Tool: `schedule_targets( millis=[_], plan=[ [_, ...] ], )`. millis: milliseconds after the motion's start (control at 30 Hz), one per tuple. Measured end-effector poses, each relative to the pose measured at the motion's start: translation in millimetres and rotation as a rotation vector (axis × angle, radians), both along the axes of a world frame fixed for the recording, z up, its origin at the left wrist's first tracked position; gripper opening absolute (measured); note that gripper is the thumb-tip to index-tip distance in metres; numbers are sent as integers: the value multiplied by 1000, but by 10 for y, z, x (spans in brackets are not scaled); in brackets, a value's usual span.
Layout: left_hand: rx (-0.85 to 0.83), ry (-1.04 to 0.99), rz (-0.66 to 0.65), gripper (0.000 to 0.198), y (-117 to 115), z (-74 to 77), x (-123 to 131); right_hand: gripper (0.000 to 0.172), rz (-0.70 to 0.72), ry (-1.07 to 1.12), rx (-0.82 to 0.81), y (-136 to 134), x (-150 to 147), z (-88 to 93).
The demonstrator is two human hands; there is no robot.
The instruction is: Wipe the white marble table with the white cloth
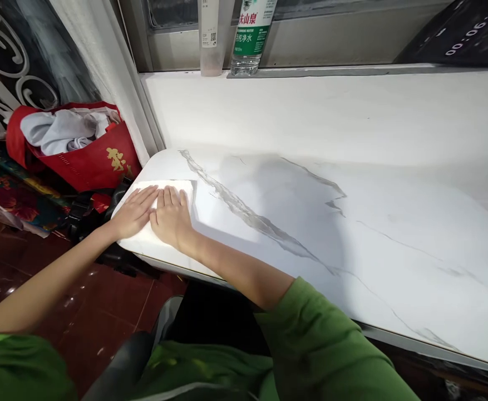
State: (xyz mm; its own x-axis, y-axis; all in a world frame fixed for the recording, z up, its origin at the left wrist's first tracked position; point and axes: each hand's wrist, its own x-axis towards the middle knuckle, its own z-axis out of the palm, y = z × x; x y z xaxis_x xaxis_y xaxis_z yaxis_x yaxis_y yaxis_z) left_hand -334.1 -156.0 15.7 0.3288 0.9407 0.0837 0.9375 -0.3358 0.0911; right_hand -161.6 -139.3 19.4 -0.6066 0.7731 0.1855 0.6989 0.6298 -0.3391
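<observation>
A folded white cloth or paper sheet (187, 196) lies flat at the rounded left end of the white marble-patterned tabletop (235, 239). My left hand (134, 214) rests palm down on it with the fingers stretched out. Right beside it, my right hand (172, 218) also presses flat on the white sheet, fingers extended and pointing away from me. The two hands touch or nearly touch at the thumbs. Neither is gripping anything. Whether the sheet is cloth or paper I cannot tell.
A water bottle (252, 39) with a green label and a clear plastic container (212, 42) stand on the back ledge. A dark device (456, 36) showing digits sits at the back right. Left of the table is a red bag (89, 161) with pale fabric inside, near a white curtain (89, 55).
</observation>
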Motion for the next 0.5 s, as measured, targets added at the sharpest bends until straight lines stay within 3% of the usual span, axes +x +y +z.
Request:
schedule_targets(
  millis=[100,233,367,500],
  plan=[
    [-7,-10,14,59,-246,4,151,63,33,-6,8,-206,159,9],
    [-30,-18,4,59,-316,23,244,63,38,3,11,-290,248,-11],
    [-31,-19,-12,59,-176,38,268,63,21,13,23,-170,245,-42],
    [-28,-9,5,61,178,30,334,60,-3,9,57,177,259,-72]
  ],
)
